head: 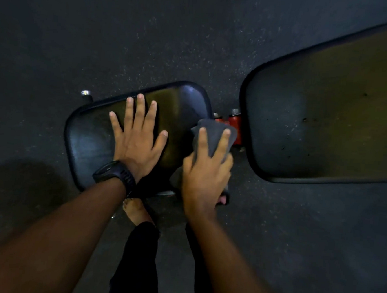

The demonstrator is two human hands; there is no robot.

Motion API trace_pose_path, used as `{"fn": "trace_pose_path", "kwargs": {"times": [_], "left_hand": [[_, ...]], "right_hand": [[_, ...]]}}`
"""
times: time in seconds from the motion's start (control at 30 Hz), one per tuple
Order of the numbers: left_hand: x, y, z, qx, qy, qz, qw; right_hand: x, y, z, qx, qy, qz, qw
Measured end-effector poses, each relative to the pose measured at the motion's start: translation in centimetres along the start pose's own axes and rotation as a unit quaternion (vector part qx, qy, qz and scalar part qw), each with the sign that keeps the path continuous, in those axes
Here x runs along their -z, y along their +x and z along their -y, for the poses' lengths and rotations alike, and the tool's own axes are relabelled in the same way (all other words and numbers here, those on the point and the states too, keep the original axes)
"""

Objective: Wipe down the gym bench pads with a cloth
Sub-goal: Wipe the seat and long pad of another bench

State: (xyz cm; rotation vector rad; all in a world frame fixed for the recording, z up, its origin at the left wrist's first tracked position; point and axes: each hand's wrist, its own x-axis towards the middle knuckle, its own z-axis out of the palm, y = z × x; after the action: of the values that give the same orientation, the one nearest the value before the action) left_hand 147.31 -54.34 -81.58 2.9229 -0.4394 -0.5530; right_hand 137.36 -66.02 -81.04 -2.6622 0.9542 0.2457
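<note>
Cloth (214,133), dark grey and bunched, is held at the right end of the small seat pad (90,139) of the bench, over the edge that faces the gap to the larger back pad (327,123). It is covered from the near side by the right hand (205,177). It lies well to the right of the left hand (135,142), with a strip of bare pad between the two.

The right hand is closed upon the cloth. Two fingers are laid along its top, the fabric is gathered up between them, and more of it bulges out beneath the palm on the left side. The thumb cannot be made out. The left hand is spread flat upon the middle of the seat pad, palm down, fingers straight and fanned; nothing is held by it. The hands are apart and do not touch.

A black watch (115,175) is worn on the left wrist. Between the pads, red frame parts (235,123) with metal caps are seen just beyond the cloth; whether they are touched by it cannot be told. A metal knob (86,93) is seen by the far left corner of the seat pad. Dark speckled floor (149,40) surrounds the bench, and a bare foot (135,208) and a black trouser leg (139,257) are seen below the arms.
</note>
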Motion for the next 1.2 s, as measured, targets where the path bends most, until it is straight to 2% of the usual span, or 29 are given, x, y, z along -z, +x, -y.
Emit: {"fn": "trace_pose_path", "kwargs": {"times": [0.1, 0.27, 0.37, 0.43, 0.53, 0.63, 0.73, 0.83, 0.9, 1.0, 1.07, 1.13, 1.2], "left_hand": [[-0.2, -0.2, -0.4, 0.000, -0.001, 0.015, 1.000], [0.3, 0.4, -2.8, -0.002, -0.033, 0.018, 0.999], [0.5, 1.0, -4.1, -0.014, -0.060, 0.015, 0.998], [0.6, 1.8, -5.0, -0.015, -0.084, 0.012, 0.996], [0.3, 3.7, -7.0, -0.029, -0.083, 0.010, 0.996], [-0.2, 5.1, -9.2, -0.038, -0.066, 0.000, 0.997], [-1.3, 5.4, -10.5, -0.025, -0.014, -0.012, 1.000], [-2.7, 5.1, -10.6, -0.036, 0.029, -0.022, 0.999], [-2.8, 4.8, -10.5, -0.052, 0.052, -0.023, 0.997], [-2.5, 4.8, -10.2, -0.050, 0.049, -0.028, 0.997], [-2.2, 4.8, -10.2, -0.052, 0.049, -0.027, 0.997], [-2.3, 4.8, -10.2, -0.049, 0.051, -0.028, 0.997], [-2.5, 4.7, -10.1, -0.050, 0.063, -0.029, 0.996]], "right_hand": [[-0.4, -2.2, 0.9, 0.045, 0.007, 0.023, 0.999], [2.1, 1.0, 0.0, 0.146, -0.017, 0.050, 0.988], [4.5, 4.0, 0.4, 0.218, -0.049, 0.030, 0.974], [6.3, 6.4, -0.1, 0.249, -0.107, -0.013, 0.963], [9.7, 10.0, -2.6, 0.248, -0.215, -0.087, 0.941], [12.2, 13.3, -5.6, 0.213, -0.303, -0.075, 0.926], [12.0, 15.1, -7.1, 0.182, -0.327, -0.072, 0.925], [9.6, 14.8, -6.5, 0.196, -0.330, -0.091, 0.919], [8.2, 13.2, -6.0, 0.229, -0.337, -0.074, 0.910], [7.2, 8.5, -8.4, 0.346, -0.357, -0.015, 0.868], [8.4, 6.2, -11.5, 0.385, -0.372, -0.003, 0.845], [11.0, 6.7, -13.9, 0.372, -0.375, 0.017, 0.849], [13.0, 9.7, -13.8, 0.335, -0.367, 0.017, 0.868]]}}
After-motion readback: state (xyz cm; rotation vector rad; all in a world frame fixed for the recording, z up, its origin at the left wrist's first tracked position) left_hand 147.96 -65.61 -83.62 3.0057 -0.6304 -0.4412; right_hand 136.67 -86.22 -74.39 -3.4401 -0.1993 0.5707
